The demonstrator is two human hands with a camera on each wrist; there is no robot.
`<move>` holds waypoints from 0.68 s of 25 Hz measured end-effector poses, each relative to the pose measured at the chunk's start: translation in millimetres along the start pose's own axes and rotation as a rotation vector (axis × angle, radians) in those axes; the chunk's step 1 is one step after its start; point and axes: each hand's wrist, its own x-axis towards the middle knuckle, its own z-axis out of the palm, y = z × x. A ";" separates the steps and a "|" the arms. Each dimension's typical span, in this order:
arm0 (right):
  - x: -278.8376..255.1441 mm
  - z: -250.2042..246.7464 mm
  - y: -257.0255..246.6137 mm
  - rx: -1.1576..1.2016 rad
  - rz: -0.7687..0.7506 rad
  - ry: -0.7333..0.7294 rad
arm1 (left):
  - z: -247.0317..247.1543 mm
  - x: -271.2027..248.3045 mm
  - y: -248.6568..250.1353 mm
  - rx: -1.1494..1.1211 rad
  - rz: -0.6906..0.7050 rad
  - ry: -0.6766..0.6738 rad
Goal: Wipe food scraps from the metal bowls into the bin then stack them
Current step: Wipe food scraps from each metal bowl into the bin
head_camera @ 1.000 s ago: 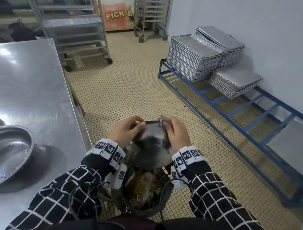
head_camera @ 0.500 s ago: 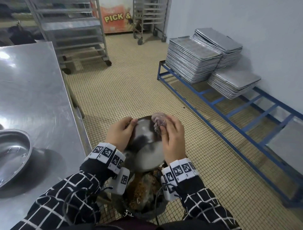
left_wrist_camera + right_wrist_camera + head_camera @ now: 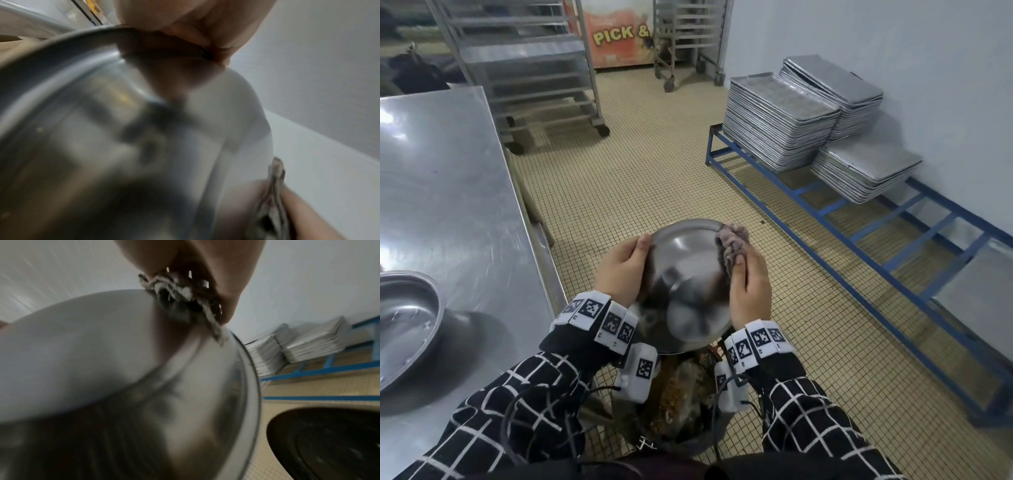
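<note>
A metal bowl [image 3: 688,284] [image 3: 102,129] [image 3: 123,369] hangs tilted above the bin [image 3: 681,414], its outer side and flat base facing me. My left hand [image 3: 619,270] [image 3: 195,24] grips its left rim, thumb over the edge. At the right rim, my right hand [image 3: 750,287] [image 3: 205,256] pinches a crumpled grey cloth [image 3: 732,243] [image 3: 180,292] against the edge. The bowl's inside is hidden. Brown food scraps lie in the dark bin [image 3: 329,443]. A second metal bowl [image 3: 404,325] sits on the steel table [image 3: 448,192] at the left.
The steel table's edge runs just left of the bin. A blue floor rack [image 3: 859,226] on the right carries stacks of metal trays [image 3: 777,120] against the wall. Wheeled tray racks [image 3: 524,68] stand at the back. Tiled floor lies open between them.
The bowl has been lifted and tipped so its underside faces me. Both hands rose with it, and the cloth moved from the far rim round to the right rim.
</note>
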 end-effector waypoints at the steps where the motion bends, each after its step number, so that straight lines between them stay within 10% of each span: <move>1: -2.3 -1.0 6.0 0.011 0.053 -0.002 | -1.3 0.3 -1.8 -0.038 -0.035 0.019; 4: -13.3 0.7 11.5 -0.008 0.079 -0.039 | -4.3 2.2 -6.4 -0.052 -0.064 0.051; 11: -24.4 34.9 -45.0 -0.382 -0.445 -0.081 | 7.3 -4.0 7.9 -0.022 0.022 0.041; 17: 2.8 42.5 -51.1 -0.363 -0.236 0.073 | 2.1 -0.2 8.3 -0.052 0.049 0.038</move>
